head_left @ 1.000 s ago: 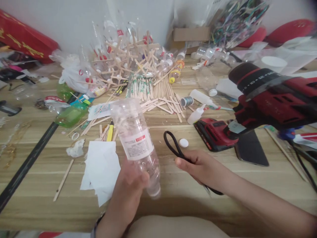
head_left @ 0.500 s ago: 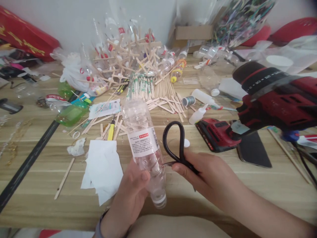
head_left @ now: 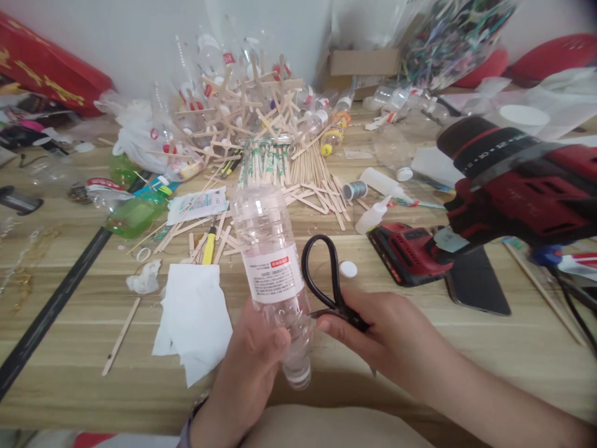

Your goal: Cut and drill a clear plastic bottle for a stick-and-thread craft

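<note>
A clear plastic bottle [head_left: 263, 227] with a white and red label is tilted, its neck pointing down toward me. My left hand [head_left: 254, 351] is closed round its lower part, thumb on the near side. My right hand [head_left: 380, 320] grips black-handled scissors [head_left: 336, 274] near their pivot, one handle loop standing up. A dark tip from the scissors meets the bottle's side below the label; whether it pierces the plastic cannot be made out. Close to the scissors, a small white disc [head_left: 348, 269] lies on the wooden table [head_left: 140, 398].
A red and black drill [head_left: 527, 180] stands at right beside a dark phone [head_left: 480, 280]. Wooden sticks [head_left: 321, 193] and bottles pile up behind. White paper [head_left: 193, 317], a yellow cutter [head_left: 209, 246] and a green bottle [head_left: 137, 211] lie at left.
The bottle has turned slightly, with its label facing more toward me. My right hand and the scissors have shifted a little left and down, the upright handle loop leaning more to the left.
</note>
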